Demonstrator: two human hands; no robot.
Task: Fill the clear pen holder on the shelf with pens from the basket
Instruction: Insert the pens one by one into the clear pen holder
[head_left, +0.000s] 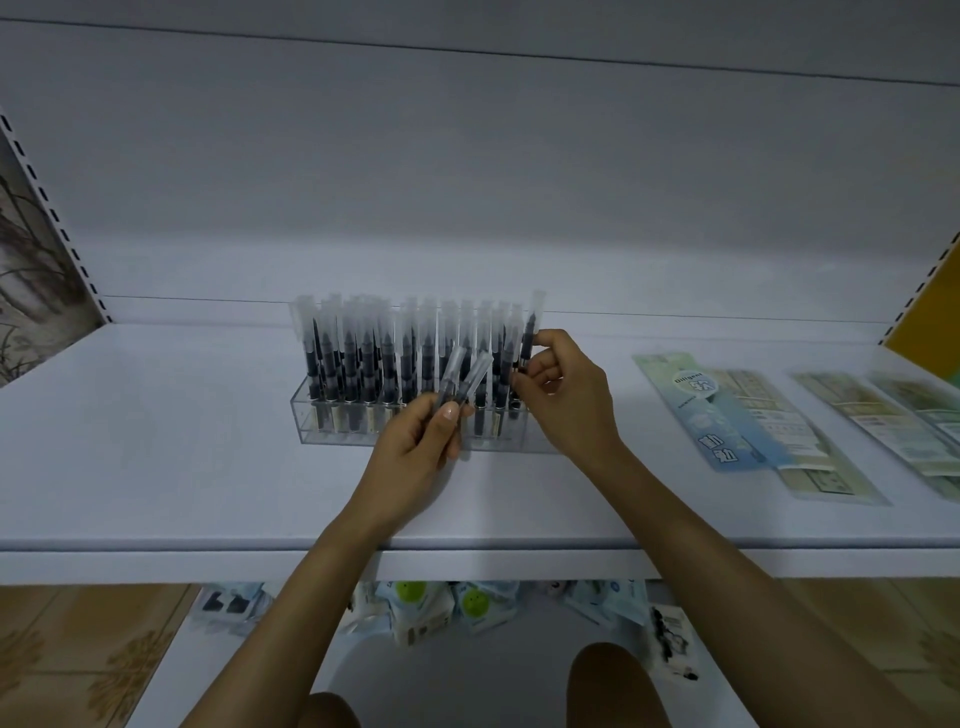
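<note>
A clear pen holder (332, 423) stands on the white shelf (156, 441), packed with several upright black pens with frosted caps. My left hand (415, 447) grips two or three loose pens (465, 376) in front of the holder, their caps pointing up and right. At the holder's right end my right hand (563, 389) pinches one upright pen (531, 332) that stands taller than its neighbours. The basket is out of view.
Flat packaged stationery cards (727, 415) lie on the shelf to the right, more of them (883, 415) beyond. The shelf's front edge (208, 564) runs below my forearms. Small packets (441, 608) sit on a lower shelf. Perforated uprights border both sides.
</note>
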